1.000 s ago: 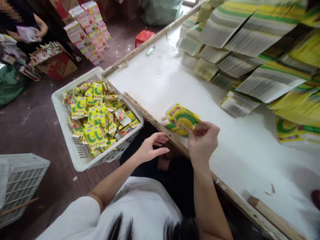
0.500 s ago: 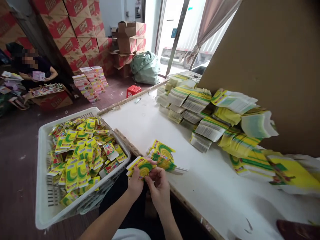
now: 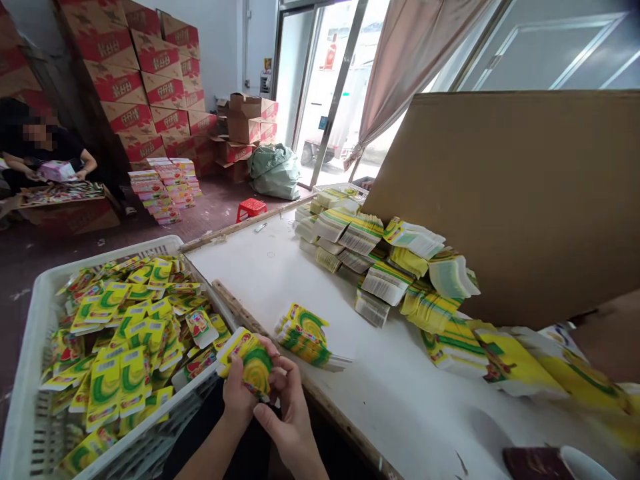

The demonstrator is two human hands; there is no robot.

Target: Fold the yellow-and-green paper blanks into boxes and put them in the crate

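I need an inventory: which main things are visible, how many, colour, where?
Held packaging: count unclear, yellow-green, bottom centre
Near crate: one, white, left
Packets: many, mostly yellow-green, in it
Table: one, white, centre
Nearest bundle: one, yellow-green, table edge
Stacks: many, yellow-green-white, on table
Cup-like object: one, dark red-white, bottom right
Panel: one, brown, right
Stool: one, red, floor
Sack: one, pale green, background
Boxes: many, brown-red, background
Floor piles: several, pink, background
Person: one, dark clothing, far left
Left hand: one, holding packaging
Right hand: one, at packaging's edge
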